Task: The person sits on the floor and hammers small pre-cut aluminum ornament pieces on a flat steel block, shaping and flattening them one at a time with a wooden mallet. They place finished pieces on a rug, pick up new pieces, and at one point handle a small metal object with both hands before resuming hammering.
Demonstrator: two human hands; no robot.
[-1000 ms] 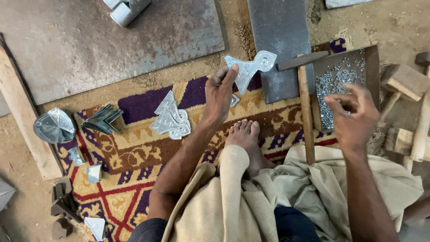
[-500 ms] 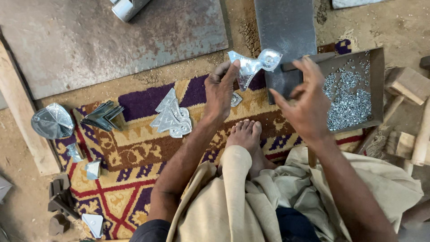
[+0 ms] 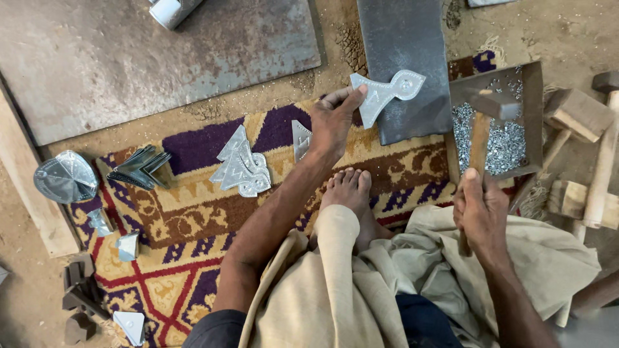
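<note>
My left hand [image 3: 335, 119] pinches a shiny cut-out metal piece [image 3: 385, 94] and holds it flat against a dark steel plate [image 3: 403, 58] on the ground. My right hand [image 3: 480, 209] grips the wooden handle of a hammer [image 3: 480, 138], whose metal head hangs over a dark tray [image 3: 530, 122] filled with small silver bits. I sit on a patterned rug [image 3: 187, 200] with a bare foot [image 3: 351, 193] stretched out in front of me.
A stack of similar shiny metal pieces [image 3: 242, 169] lies on the rug left of my hand, with a folded dark metal bundle [image 3: 138, 167] and a round embossed piece [image 3: 64, 177] further left. Wooden mallets [image 3: 580, 116] lie at the right. A large grey slab [image 3: 155, 58] lies beyond.
My right hand left the metal piece at the plate, came back toward me and took hold of the hammer handle. My left hand kept the piece on the steel plate.
</note>
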